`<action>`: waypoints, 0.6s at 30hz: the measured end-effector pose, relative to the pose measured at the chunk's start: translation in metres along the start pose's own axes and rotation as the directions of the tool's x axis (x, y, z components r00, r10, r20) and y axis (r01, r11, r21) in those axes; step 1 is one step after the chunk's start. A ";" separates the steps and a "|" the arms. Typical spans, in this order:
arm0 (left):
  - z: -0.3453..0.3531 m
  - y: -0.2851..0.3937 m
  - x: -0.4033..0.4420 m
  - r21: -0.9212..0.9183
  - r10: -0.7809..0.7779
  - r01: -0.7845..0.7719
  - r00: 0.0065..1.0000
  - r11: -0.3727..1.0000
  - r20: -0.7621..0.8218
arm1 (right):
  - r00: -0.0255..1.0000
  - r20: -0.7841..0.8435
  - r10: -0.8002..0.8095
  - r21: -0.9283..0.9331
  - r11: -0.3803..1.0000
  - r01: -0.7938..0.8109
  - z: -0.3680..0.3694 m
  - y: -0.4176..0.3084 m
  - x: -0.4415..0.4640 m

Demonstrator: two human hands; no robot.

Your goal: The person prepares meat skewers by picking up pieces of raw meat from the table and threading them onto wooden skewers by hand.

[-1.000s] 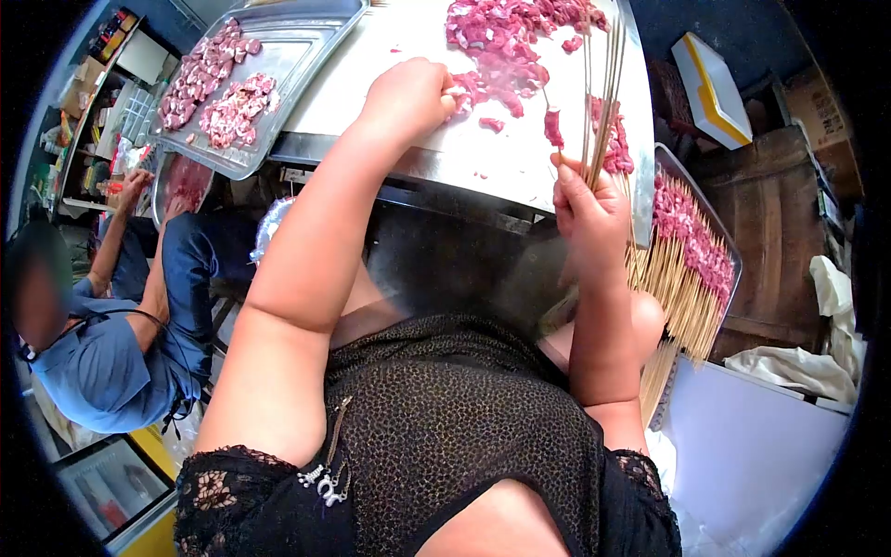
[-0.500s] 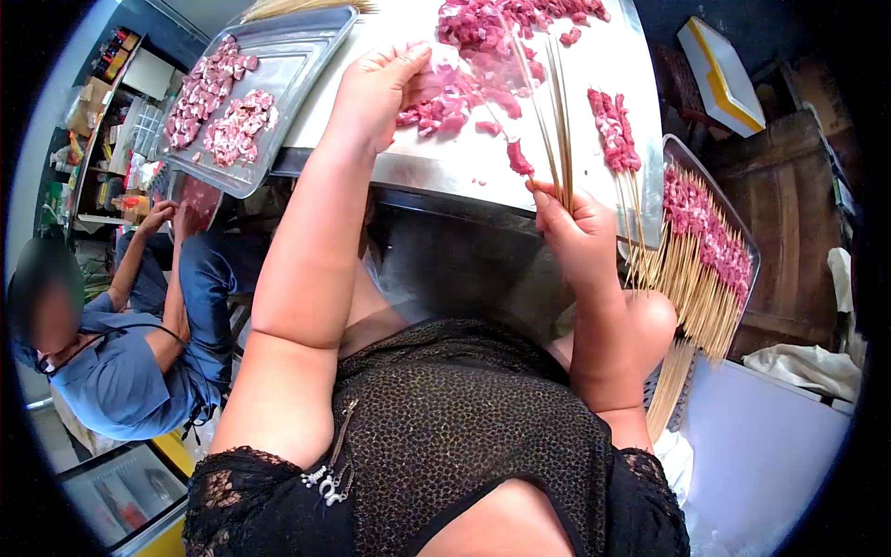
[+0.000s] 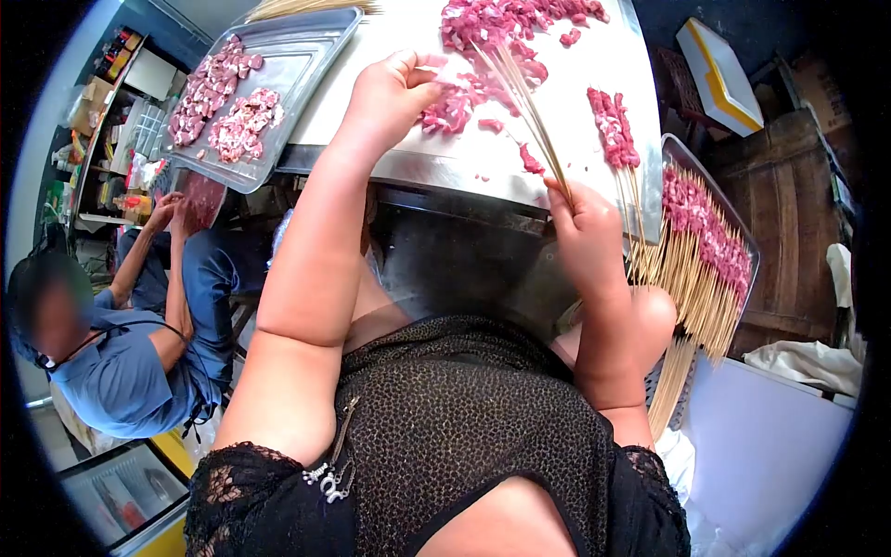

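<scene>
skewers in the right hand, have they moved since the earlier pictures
Yes: judged against the table's right edge, the skewers in the right hand have swung left, away from it; their upper ends now overlap the meat pile in view.

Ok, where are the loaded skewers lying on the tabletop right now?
In the head view, the loaded skewers lie on the tabletop near its right edge, beyond the right hand, left of the long skewer row.

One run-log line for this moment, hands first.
left hand: beside meat pile | right hand: gripping skewers | loaded skewers: lying on table
</scene>
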State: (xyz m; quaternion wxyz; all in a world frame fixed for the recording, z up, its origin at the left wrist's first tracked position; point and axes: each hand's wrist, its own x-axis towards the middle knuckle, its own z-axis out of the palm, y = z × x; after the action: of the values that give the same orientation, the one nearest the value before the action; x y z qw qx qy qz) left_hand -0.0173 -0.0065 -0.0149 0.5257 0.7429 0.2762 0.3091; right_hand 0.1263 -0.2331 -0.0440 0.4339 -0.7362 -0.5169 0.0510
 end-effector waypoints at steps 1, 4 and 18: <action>-0.001 0.000 0.001 0.189 0.030 -0.029 1.000 0.981 -0.002 | 1.000 -0.002 0.002 0.000 1.000 -0.002 -0.002 0.001 0.000; 0.001 0.018 -0.012 0.734 0.139 -0.090 0.990 0.673 -0.006 | 0.999 0.024 0.024 -0.187 0.982 -0.019 -0.006 0.002 0.002; 0.000 0.008 0.009 0.142 -0.161 0.172 0.983 0.975 -0.084 | 0.988 -0.031 0.150 0.087 0.985 -0.147 -0.012 -0.006 0.005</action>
State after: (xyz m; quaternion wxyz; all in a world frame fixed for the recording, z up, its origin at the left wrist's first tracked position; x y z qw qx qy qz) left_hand -0.0108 -0.0028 -0.0055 0.4825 0.7428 0.3784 0.2689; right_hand 0.1303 -0.2352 -0.0305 0.4695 -0.7543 -0.4497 0.0911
